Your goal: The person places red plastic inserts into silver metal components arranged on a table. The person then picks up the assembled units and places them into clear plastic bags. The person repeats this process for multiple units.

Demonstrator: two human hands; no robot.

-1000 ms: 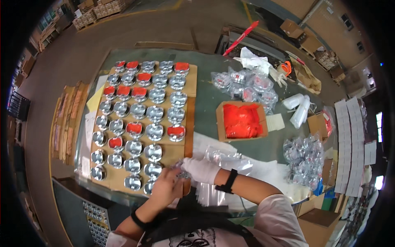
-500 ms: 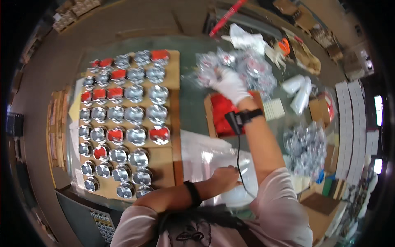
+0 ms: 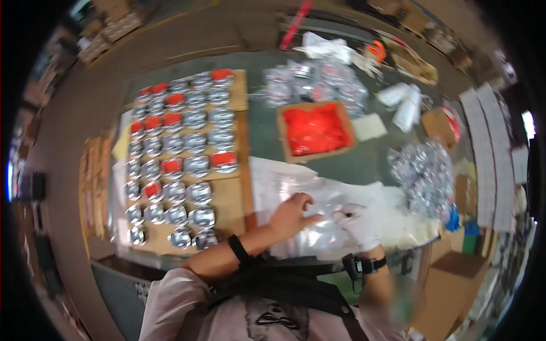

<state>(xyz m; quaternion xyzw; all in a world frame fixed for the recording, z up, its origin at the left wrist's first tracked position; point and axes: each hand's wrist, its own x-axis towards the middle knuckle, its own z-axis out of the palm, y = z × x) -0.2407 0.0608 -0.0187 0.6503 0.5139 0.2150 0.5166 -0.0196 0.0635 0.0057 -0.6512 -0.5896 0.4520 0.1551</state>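
My left hand (image 3: 291, 217), bare, hovers over clear plastic bags (image 3: 321, 236) on white paper. Its thumb and bent fingers are apart with nothing between them. To its right is my right hand (image 3: 359, 223) in a white glove, with fingers curled together above the edge of the bags. A small dark spot shows at its fingertips; what they hold, if anything, is too blurred to name. Beyond the hands stands an open cardboard box (image 3: 289, 149) filled with red plastic packets (image 3: 315, 129). Left of the hands, rows of silvery pistons (image 3: 196, 142) stand on cardboard, several with red tops.
Bagged silvery pieces (image 3: 335, 79) lie heaped behind the box. Another heap of clear-wrapped pieces (image 3: 424, 179) is at the right, near white plastic rolls (image 3: 406, 108). A pale pad (image 3: 369, 127) lies beside the box. White stacks (image 3: 483, 153) line the right side.
My right hand has come back from the bagged heap beyond the box to the plastic bags near me. My left hand has moved slightly left and forward, and its fingers have spread.
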